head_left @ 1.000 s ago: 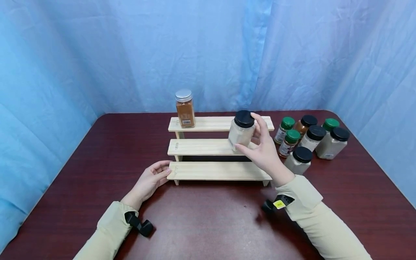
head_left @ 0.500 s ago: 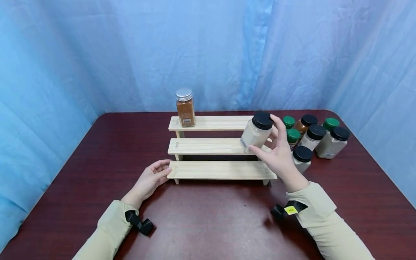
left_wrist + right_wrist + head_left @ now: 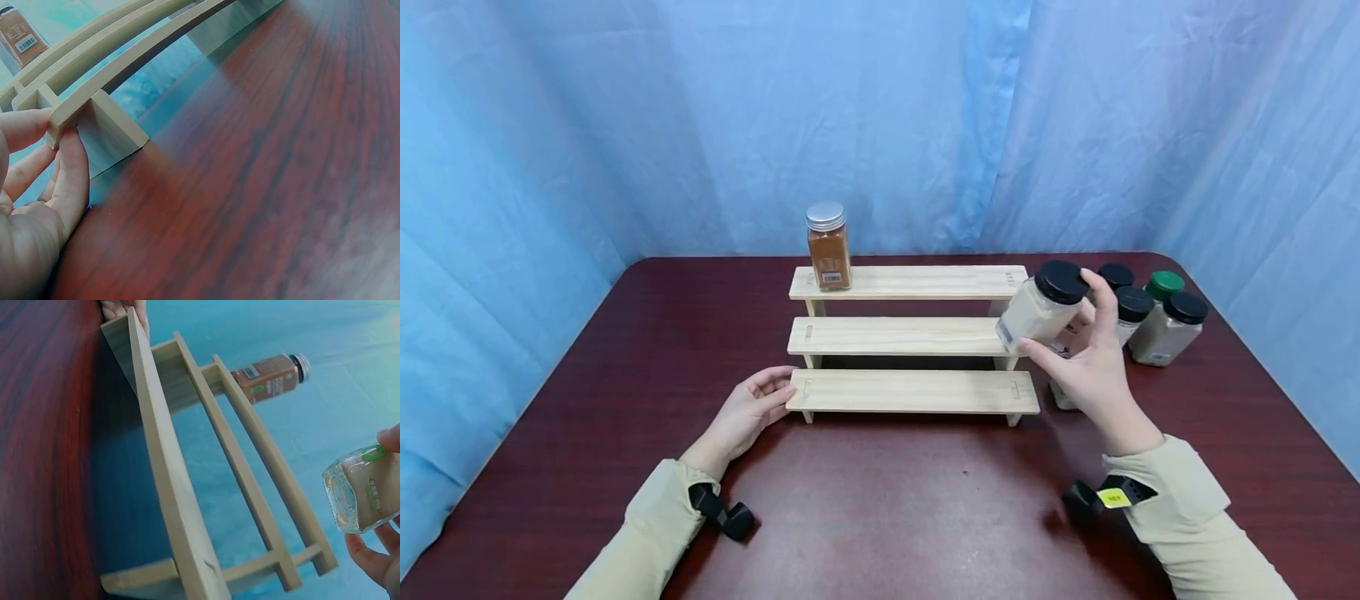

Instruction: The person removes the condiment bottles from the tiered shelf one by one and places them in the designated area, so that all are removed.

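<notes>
A three-tier wooden rack (image 3: 910, 392) stands mid-table. My left hand (image 3: 745, 419) pinches the left end of its lowest shelf; in the left wrist view the thumb and fingers (image 3: 72, 162) meet round the board's corner. Tilted in the air by the rack's right end is a clear spice jar (image 3: 1037, 315) with a black lid and pale powder. My right hand (image 3: 1097, 371) grips it between thumb and fingers. The right wrist view shows the glass base of this jar (image 3: 369, 487) apart from the shelves. A silver-lidded jar of brown powder (image 3: 830, 254) stands on the top shelf's left end.
Several more jars stand on the table at the right, partly hidden by my right hand, among them a black-lidded jar (image 3: 1168, 329) and a green-lidded one (image 3: 1164, 285). Blue curtains (image 3: 880, 125) hang behind and beside the dark red table (image 3: 887, 517).
My right hand has carried the black-lidded jar rightward, away from over the middle shelf, and the jar has tilted more. My left hand has stayed at the rack's end.
</notes>
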Motion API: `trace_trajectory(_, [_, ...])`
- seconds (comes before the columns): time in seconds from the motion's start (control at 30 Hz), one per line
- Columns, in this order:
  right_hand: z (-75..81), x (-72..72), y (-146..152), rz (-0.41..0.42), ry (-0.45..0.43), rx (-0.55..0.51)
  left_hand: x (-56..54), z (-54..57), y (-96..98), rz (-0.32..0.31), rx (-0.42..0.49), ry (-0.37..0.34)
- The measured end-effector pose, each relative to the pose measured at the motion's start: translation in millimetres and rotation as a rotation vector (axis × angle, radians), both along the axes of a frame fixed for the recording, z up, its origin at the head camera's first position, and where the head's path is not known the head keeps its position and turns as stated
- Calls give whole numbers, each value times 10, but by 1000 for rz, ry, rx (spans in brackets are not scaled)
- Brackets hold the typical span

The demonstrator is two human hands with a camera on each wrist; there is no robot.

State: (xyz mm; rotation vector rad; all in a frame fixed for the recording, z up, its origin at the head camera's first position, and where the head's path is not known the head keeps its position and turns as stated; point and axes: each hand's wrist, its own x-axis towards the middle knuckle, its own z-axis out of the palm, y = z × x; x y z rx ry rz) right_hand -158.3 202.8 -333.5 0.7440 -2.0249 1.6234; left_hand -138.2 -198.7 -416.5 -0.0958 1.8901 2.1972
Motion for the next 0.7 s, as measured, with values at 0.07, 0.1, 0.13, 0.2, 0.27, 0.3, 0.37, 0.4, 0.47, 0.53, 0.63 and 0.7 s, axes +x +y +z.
trace_trajectory(0.07, [10,11,53,4,18,-15,4,1,-3,-4,-6,4])
trace_trajectory(0.1, [17,19,81,7,27,-23,4,-1,-5,-6,-8,7])
trace_trajectory(0.13, [23,26,113,15,38,-36,5,-2,-7,-9,-11,9])
trace_trajectory(0.2, [38,42,181,17,59,-52,5,-5,-8,-8,-12,8])
trace_trajectory(0.27, [58,59,260,10,71,-63,4,-3,-6,-8,-11,10])
trace_trajectory(0.3, [67,68,301,-2,75,-62,4,-3,-6,-7,-8,10])
trace_trajectory(0.37, [81,84,383,-24,75,-66,2,-3,-7,-6,-4,13])
trace_trajectory(0.4, [82,90,423,-29,69,-74,1,-4,-9,-6,0,14])
trace_trajectory(0.47, [79,105,497,-34,58,-93,0,-5,-11,-6,1,16])
trace_trajectory(0.53, [68,121,567,-31,39,-121,1,-3,-11,-7,1,15])
trace_trajectory(0.63, [58,143,652,-35,25,-145,11,-2,-10,-10,0,17])
trace_trajectory(0.7, [55,155,701,-29,19,-162,17,-3,-11,-12,3,17])
